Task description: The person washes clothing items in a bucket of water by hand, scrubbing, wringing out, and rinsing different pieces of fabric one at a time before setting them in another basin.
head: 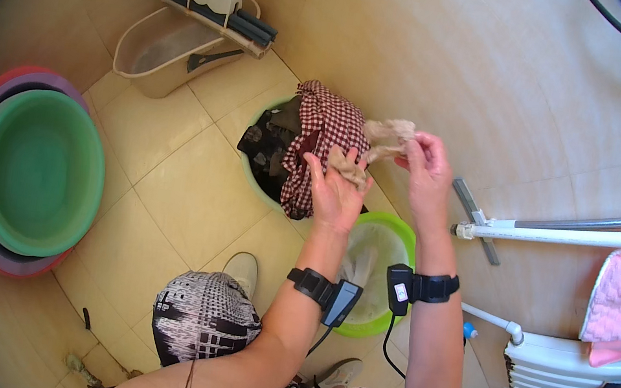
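Note:
My left hand point(340, 195), palm up with the fingers spread, holds a small crumpled beige cloth point(348, 168) across its fingers. Between thumb and fingertips, my right hand point(429, 160) pinches a second length of beige fabric point(391, 131), thin and sock-like; whether the two pieces join is hard to tell. Just beyond both hands stands a pale green basin point(248, 170) heaped with dark clothes point(271, 144) and a red-and-white checked garment point(332, 122). Below my forearms is a bright green basin point(411, 232) of cloudy water with pale cloth in it, partly hidden by my left arm.
Nested basins, a green one point(39, 174) innermost, stand at the left. A beige mop bucket point(162, 84) with a sponge mop point(218, 2) is at the back wall. On the right are a squeegee point(476, 220), a white radiator point(553, 371) and a pink towel point(620, 297).

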`<state>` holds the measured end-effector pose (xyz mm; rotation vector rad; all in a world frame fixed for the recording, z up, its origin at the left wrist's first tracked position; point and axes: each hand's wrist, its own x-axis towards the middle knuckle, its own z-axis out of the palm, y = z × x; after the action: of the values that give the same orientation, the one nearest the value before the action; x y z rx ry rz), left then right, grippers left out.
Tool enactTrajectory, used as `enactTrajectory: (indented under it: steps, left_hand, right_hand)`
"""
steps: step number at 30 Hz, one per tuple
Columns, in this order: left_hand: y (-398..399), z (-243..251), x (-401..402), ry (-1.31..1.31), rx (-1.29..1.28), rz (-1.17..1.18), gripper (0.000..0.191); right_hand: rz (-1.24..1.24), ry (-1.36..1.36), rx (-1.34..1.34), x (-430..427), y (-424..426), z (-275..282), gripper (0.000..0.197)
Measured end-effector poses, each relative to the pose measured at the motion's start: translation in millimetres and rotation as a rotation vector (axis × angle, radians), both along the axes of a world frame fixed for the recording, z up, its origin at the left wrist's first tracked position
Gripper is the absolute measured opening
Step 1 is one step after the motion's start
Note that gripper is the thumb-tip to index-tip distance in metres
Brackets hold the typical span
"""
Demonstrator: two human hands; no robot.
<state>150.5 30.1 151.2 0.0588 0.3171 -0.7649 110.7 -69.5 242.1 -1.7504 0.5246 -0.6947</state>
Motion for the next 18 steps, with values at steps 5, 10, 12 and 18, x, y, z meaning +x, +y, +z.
enactTrajectory:
  steps: [5, 10, 12, 18]
  left_hand:
    - [-1.2, -8.4, 17.7, -0.024, -0.058, -0.084, 0.090]
    - [-2.2, -21.9, 12.1, -0.004, -0.033, -0.030, 0.071]
    - [-9.2, -20.6, 0.8, 0.022, 0.069, -0.048, 0.066]
    - [-12.1, -34.5, -4.9, 0.066, 0.212, -0.009, 0.062]
  right_hand:
    - [0.129, 0.385, -0.645, 11.7, 1.6, -31.2, 0.037]
    - [0.162, 0.576, -0.572, 19.1, 7.0, -62.2, 0.026]
    - [0.109, 0.626, -0.430, 26.2, -2.1, -56.0, 0.023]
    - [-0.017, 0.068, -0.206, 61.2, 4.1, -12.8, 0.020]
